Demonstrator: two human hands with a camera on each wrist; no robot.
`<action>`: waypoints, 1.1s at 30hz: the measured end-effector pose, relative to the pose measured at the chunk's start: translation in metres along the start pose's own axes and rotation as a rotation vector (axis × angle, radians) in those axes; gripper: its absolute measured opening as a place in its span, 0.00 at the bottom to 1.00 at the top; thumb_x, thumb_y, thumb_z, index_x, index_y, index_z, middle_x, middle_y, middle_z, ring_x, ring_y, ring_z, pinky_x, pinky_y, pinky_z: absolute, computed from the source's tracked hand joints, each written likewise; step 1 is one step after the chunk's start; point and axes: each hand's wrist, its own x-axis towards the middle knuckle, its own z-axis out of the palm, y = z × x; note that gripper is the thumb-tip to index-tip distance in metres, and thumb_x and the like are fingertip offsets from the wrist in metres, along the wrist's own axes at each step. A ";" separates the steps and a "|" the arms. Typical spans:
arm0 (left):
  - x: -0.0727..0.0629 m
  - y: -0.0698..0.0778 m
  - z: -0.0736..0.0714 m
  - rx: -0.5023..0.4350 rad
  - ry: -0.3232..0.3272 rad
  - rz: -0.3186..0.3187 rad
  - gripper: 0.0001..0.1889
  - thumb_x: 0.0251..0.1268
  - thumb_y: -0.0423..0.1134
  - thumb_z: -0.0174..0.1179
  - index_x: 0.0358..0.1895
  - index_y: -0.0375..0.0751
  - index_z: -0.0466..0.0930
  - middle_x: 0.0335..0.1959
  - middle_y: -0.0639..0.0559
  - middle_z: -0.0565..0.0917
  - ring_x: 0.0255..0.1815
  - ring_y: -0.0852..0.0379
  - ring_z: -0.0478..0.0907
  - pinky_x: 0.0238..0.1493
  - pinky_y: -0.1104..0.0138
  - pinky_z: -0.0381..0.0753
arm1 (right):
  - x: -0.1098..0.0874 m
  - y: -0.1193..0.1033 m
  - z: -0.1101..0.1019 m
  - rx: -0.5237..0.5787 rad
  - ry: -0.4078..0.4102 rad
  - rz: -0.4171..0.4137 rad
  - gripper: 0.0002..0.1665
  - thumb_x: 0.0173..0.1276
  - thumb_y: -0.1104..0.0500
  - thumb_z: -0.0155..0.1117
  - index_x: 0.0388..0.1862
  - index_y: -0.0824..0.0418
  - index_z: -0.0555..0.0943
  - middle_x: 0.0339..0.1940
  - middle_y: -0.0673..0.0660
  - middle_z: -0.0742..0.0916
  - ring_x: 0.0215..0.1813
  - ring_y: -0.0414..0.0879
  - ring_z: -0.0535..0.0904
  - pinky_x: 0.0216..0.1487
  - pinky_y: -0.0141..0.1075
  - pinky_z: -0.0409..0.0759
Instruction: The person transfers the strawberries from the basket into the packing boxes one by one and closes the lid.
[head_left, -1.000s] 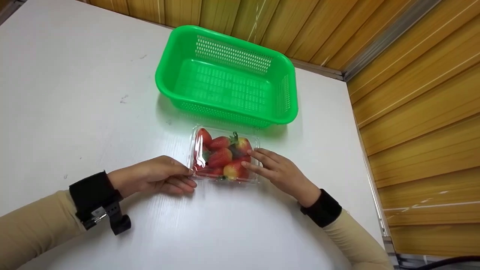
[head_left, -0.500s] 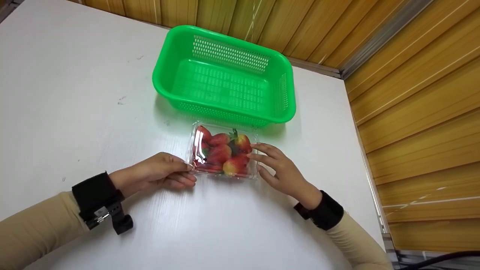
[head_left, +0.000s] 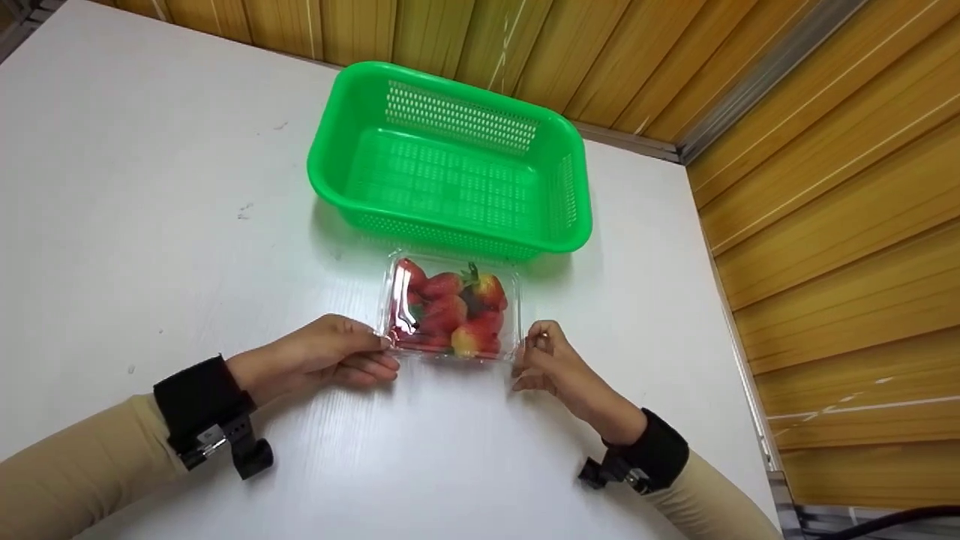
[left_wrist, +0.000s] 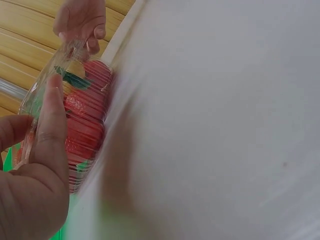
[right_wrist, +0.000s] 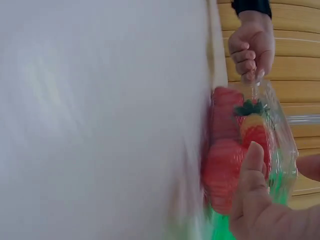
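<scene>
A clear plastic clamshell box (head_left: 521, 300) holds several red strawberries (head_left: 442, 313), some with yellow patches and green leaves. Its lid lies over the fruit. My left hand (head_left: 322, 351) pinches the near left corner at the rim, thumb on top and the other fingers below, as the left wrist view also shows. At the near right corner, my right hand (head_left: 570, 379) has its fingers bent, thumb and forefinger on either side of the rim. The right wrist view shows a finger (right_wrist: 252, 175) in front of the box's side wall.
A green plastic basket (head_left: 450, 232) with perforated sides stands right behind the box, with nothing in it. Wood-look panel walls (head_left: 825, 300) border the white table (head_left: 187, 225) at the back and right.
My right hand has drawn back from the lid's right side and come down to the near right corner, its fingers bending there. The left hand keeps its hold on the left corner.
</scene>
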 end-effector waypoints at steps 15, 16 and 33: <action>0.003 0.006 -0.001 0.019 0.023 -0.031 0.10 0.75 0.32 0.53 0.40 0.36 0.85 0.29 0.56 0.91 0.33 0.64 0.90 0.39 0.74 0.88 | 0.002 0.007 -0.013 0.074 -0.236 0.105 0.14 0.81 0.60 0.47 0.36 0.51 0.78 0.33 0.44 0.86 0.36 0.36 0.83 0.39 0.29 0.86; 0.003 0.006 -0.001 0.022 0.019 -0.026 0.10 0.75 0.32 0.53 0.41 0.35 0.85 0.29 0.56 0.91 0.33 0.64 0.90 0.38 0.74 0.88 | 0.002 0.006 -0.012 0.077 -0.238 0.102 0.14 0.81 0.61 0.47 0.36 0.51 0.78 0.33 0.44 0.86 0.36 0.36 0.83 0.39 0.29 0.86; 0.002 0.010 -0.002 0.095 0.018 -0.079 0.08 0.75 0.35 0.56 0.41 0.36 0.84 0.29 0.57 0.91 0.32 0.66 0.89 0.37 0.74 0.88 | 0.001 0.007 -0.009 0.047 -0.214 0.077 0.13 0.80 0.61 0.49 0.35 0.52 0.77 0.31 0.44 0.88 0.35 0.36 0.86 0.37 0.29 0.86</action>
